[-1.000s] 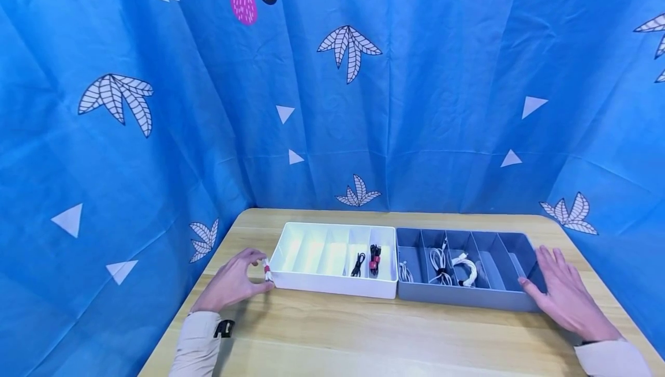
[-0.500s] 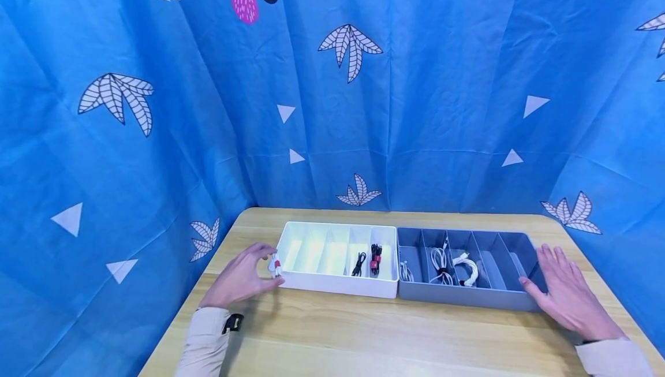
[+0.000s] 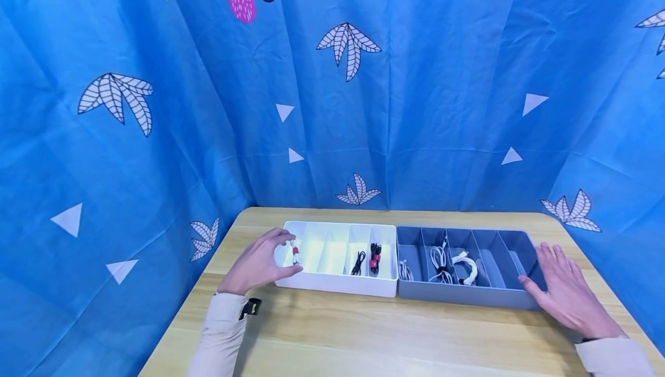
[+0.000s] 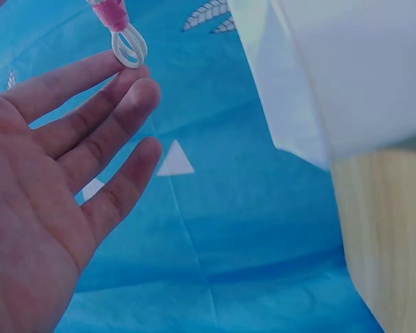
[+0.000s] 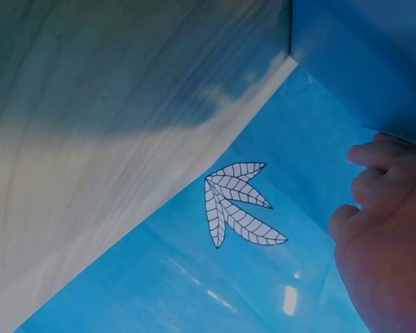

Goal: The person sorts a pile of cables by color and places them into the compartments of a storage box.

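My left hand [image 3: 256, 266] pinches a white coiled cable [image 3: 295, 252] with a red tie between thumb and fingertips. It is over the leftmost compartment of the white divided box [image 3: 337, 284]. In the left wrist view the looped end of the cable [image 4: 130, 48] lies at the fingertips, and the thumb is out of sight. My right hand [image 3: 566, 299], fingers extended, rests against the right end of the grey divided box [image 3: 467, 295], its thumb on the front rim. The right wrist view catches that hand [image 5: 395, 215] beside the box's wall.
A black cable [image 3: 358, 263] and a black cable with a red tie [image 3: 375, 258] lie in the white box's right compartments. White cables [image 3: 440, 264] fill several left compartments of the grey box. Both boxes stand end to end on a wooden table [image 3: 363, 336]; a blue curtain [image 3: 441, 105] hangs behind.
My left hand has moved right with the white cable, from outside the white box's left end to over its leftmost compartment. The right hand has stayed in place.
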`<state>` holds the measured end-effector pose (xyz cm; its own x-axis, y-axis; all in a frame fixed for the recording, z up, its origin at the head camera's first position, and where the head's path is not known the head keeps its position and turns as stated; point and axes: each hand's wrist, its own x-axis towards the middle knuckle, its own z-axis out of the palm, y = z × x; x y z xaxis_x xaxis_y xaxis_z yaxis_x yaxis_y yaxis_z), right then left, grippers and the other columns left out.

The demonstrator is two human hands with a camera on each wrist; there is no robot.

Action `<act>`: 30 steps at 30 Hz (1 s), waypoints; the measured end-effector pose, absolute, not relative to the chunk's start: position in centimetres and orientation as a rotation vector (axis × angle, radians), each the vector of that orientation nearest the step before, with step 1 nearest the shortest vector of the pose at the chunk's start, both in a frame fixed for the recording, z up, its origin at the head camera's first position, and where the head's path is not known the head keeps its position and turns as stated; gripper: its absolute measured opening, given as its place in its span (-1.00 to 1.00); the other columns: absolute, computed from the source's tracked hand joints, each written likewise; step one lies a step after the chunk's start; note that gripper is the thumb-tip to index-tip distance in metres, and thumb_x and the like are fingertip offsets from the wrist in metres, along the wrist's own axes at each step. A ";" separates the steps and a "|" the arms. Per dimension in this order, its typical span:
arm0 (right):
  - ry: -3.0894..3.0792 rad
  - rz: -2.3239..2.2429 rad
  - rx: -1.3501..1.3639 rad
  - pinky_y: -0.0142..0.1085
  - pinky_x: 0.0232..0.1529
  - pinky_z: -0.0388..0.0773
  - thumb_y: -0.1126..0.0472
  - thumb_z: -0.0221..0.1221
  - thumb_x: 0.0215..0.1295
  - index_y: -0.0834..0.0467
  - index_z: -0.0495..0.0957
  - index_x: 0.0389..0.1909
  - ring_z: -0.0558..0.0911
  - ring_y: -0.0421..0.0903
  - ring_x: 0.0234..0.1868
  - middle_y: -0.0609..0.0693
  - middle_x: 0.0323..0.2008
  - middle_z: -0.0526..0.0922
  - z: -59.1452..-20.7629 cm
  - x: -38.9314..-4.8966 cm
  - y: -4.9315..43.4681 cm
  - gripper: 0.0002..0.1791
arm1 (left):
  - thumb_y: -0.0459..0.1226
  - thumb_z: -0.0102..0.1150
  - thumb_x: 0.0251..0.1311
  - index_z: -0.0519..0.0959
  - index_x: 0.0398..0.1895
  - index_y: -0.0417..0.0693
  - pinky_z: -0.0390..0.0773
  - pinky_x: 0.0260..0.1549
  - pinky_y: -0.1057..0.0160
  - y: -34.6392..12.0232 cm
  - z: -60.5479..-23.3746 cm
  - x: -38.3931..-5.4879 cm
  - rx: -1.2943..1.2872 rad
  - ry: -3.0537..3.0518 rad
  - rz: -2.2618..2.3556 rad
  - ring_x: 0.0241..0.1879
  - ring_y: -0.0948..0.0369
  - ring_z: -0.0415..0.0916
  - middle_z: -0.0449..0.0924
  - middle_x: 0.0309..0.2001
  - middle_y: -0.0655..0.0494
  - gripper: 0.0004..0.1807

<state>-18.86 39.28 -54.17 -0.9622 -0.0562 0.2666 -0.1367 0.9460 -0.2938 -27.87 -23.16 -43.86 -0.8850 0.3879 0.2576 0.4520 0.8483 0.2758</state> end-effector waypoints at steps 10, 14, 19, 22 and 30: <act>-2.832 0.460 0.147 -0.01 0.44 -0.85 -0.14 -0.04 0.46 0.38 -0.32 0.52 -0.54 0.26 0.53 0.46 0.51 -0.31 -54.2 -18.7 39.5 -0.03 | 0.32 0.38 -0.14 0.57 0.18 0.08 0.59 0.14 -0.07 -20.0 -42.6 -28.5 -0.708 -2.823 -0.507 0.17 0.10 0.54 0.50 0.25 0.15 -0.17; -2.831 0.466 0.148 0.01 0.45 -0.83 -0.14 -0.04 0.45 0.39 -0.29 0.52 -0.49 0.30 0.54 0.46 0.51 -0.30 -54.2 -18.7 39.5 -0.03 | 0.33 0.37 -0.13 0.56 0.19 0.12 0.54 0.19 -0.11 -18.6 -42.2 -28.5 -0.719 -2.826 -0.510 0.26 0.07 0.48 0.48 0.29 0.14 -0.18; -2.830 0.474 0.149 -0.02 0.44 -0.85 -0.14 -0.03 0.45 0.41 -0.27 0.51 -0.53 0.26 0.54 0.45 0.51 -0.30 -54.1 -18.7 39.4 -0.03 | 0.29 0.37 -0.11 0.57 0.20 0.11 0.54 0.19 -0.10 -17.0 -41.8 -28.4 -0.763 -2.816 -0.502 0.26 0.06 0.47 0.48 0.28 0.14 -0.20; -2.822 0.481 0.155 -0.01 0.45 -0.84 -0.15 -0.04 0.45 0.40 -0.27 0.51 -0.56 0.21 0.54 0.46 0.51 -0.28 -54.1 -18.7 39.3 -0.03 | 0.27 0.38 -0.10 0.56 0.21 0.12 0.54 0.21 -0.08 -16.3 -41.7 -28.5 -0.793 -2.807 -0.503 0.27 0.08 0.47 0.48 0.29 0.15 -0.20; -2.813 0.479 0.157 -0.05 0.44 -0.86 -0.13 -0.02 0.45 0.38 -0.31 0.52 -0.58 0.16 0.54 0.44 0.52 -0.29 -54.2 -18.7 39.1 -0.02 | 0.31 0.34 -0.09 0.54 0.24 0.13 0.54 0.22 -0.01 -14.6 -41.6 -28.6 -0.881 -2.796 -0.506 0.26 0.13 0.47 0.49 0.27 0.17 -0.18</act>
<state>-18.73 39.08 -54.18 -0.9541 -0.0592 0.2934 -0.1530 0.9390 -0.3081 -28.56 -14.64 -41.56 -0.8119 0.5245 0.2563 0.5810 0.7685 0.2681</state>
